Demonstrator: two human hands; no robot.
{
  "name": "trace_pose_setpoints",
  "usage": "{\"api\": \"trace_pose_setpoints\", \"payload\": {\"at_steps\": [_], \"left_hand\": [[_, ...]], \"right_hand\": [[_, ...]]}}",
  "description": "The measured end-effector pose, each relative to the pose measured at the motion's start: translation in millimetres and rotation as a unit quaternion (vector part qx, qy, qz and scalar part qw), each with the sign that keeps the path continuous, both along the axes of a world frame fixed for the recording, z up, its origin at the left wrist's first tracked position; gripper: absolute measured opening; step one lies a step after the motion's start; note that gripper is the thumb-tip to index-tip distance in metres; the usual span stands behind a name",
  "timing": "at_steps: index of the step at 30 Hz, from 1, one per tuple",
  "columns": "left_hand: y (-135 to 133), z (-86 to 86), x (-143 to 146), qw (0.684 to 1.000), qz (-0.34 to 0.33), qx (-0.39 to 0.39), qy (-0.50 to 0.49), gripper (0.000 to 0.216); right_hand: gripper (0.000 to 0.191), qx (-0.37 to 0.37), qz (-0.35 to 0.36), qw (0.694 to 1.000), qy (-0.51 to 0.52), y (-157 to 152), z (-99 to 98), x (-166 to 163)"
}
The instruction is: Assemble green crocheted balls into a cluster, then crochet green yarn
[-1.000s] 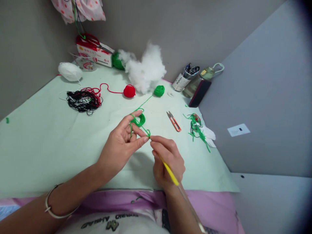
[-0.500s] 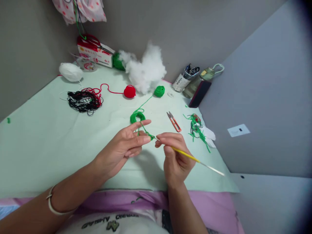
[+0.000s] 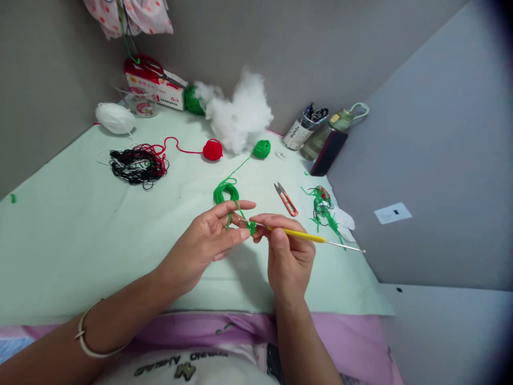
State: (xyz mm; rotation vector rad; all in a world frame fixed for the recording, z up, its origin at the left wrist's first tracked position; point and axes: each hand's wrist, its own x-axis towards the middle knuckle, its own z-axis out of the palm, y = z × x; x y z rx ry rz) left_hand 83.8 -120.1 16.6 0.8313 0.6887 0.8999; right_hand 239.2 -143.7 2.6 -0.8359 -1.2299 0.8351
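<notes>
My left hand (image 3: pixel 210 238) pinches a small green crochet piece (image 3: pixel 251 228) between thumb and fingers, with green yarn running over its raised index finger. In my right hand (image 3: pixel 290 251) is a crochet hook (image 3: pixel 304 235) with a yellow handle and metal ends, held like a pen. The hook's thin tip reaches left past the crochet piece, close to the strand at my left fingers. Just beyond my left hand lies a loose coil of green yarn (image 3: pixel 225 191), from which a strand leads to a small green ball (image 3: pixel 262 149).
Orange thread snips (image 3: pixel 286 199) lie right of centre, near green yarn scraps (image 3: pixel 323 206). Farther back are white stuffing (image 3: pixel 244 115), a red yarn ball (image 3: pixel 212 149), tangled black yarn (image 3: pixel 138 166), a white yarn ball (image 3: pixel 115 118), a pen cup (image 3: pixel 298 133) and a phone (image 3: pixel 329 153).
My right hand has tilted the hook flatter, its rear end rising. The hook tip has moved left past the crochet piece, and my left index finger has extended slightly rightward.
</notes>
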Motion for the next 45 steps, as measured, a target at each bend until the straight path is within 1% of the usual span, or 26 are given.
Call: {"api": "trace_pose_setpoints", "payload": {"at_steps": [4,9,13,15,16,18,19,20,21,22,24,26,28,32,38,42,45], "left_hand": [[-0.5,-0.8,-1.2,1.000,0.006,0.014,0.019,0.037],[-0.5,-0.3,-0.9,0.998,0.032,0.030,0.042,0.036],[-0.2,-0.9,2.1,0.998,0.036,0.029,0.046,0.040],[-0.9,-0.9,4.3,0.998,0.045,0.021,0.041,0.047],[-1.7,-0.6,5.3,0.998,0.051,0.014,0.036,0.053],[-3.5,0.8,6.8,0.999,0.052,-0.004,0.013,0.062],[-4.3,1.9,7.1,0.999,0.044,-0.016,-0.003,0.065],[-5.0,3.1,7.1,0.999,0.031,-0.031,-0.018,0.065],[-5.4,4.5,6.8,0.998,0.016,-0.045,-0.031,0.065],[-5.4,5.8,6.3,0.997,0.002,-0.059,-0.040,0.064],[-4.5,8.0,5.2,0.996,-0.012,-0.076,-0.050,0.063],[-2.9,9.0,4.6,0.995,-0.010,-0.078,-0.056,0.062],[-1.2,9.0,4.6,0.995,-0.003,-0.074,-0.060,0.062],[0.9,8.8,3.7,0.996,0.009,-0.066,-0.054,0.062],[1.6,11.2,-3.0,0.997,0.029,-0.054,-0.038,0.057],[2.8,10.8,-7.1,0.998,0.025,-0.052,-0.033,0.045],[3.8,10.3,-8.1,0.998,0.024,-0.053,-0.033,0.043]], "right_hand": [[0.018,-0.016,-0.003,1.000,0.003,-1.3,0.4,0.7],[0.016,-0.023,-0.014,1.000,-0.012,-0.6,-0.6,1.0],[0.018,0.010,-0.020,0.999,-0.034,0.2,-0.4,-0.3],[0.021,0.040,-0.047,0.993,-0.100,-1.7,-1.9,-1.1],[0.024,0.065,-0.071,0.983,-0.156,-3.3,-3.5,-1.5],[0.032,0.135,-0.128,0.943,-0.275,-7.0,-7.5,-2.8],[0.037,0.170,-0.154,0.922,-0.313,-8.8,-9.3,-3.5],[0.040,0.194,-0.175,0.908,-0.329,-10.1,-10.4,-4.3],[0.042,0.199,-0.186,0.907,-0.323,-11.1,-10.5,-4.9],[0.042,0.188,-0.185,0.916,-0.302,-11.5,-9.5,-5.3],[0.039,0.138,-0.157,0.947,-0.245,-11.2,-5.3,-5.4],[0.034,0.095,-0.124,0.968,-0.194,-9.7,-0.7,-4.6],[0.030,0.078,-0.112,0.978,-0.159,-7.9,1.6,-3.9],[0.024,0.078,-0.107,0.985,-0.111,-4.3,-0.8,-4.6],[0.021,0.070,-0.100,0.991,-0.052,-1.9,-2.3,-5.5],[0.017,0.032,-0.091,0.995,-0.029,-2.1,-0.3,-1.8],[0.015,0.003,-0.085,0.996,-0.021,-2.2,0.8,0.9]]}}
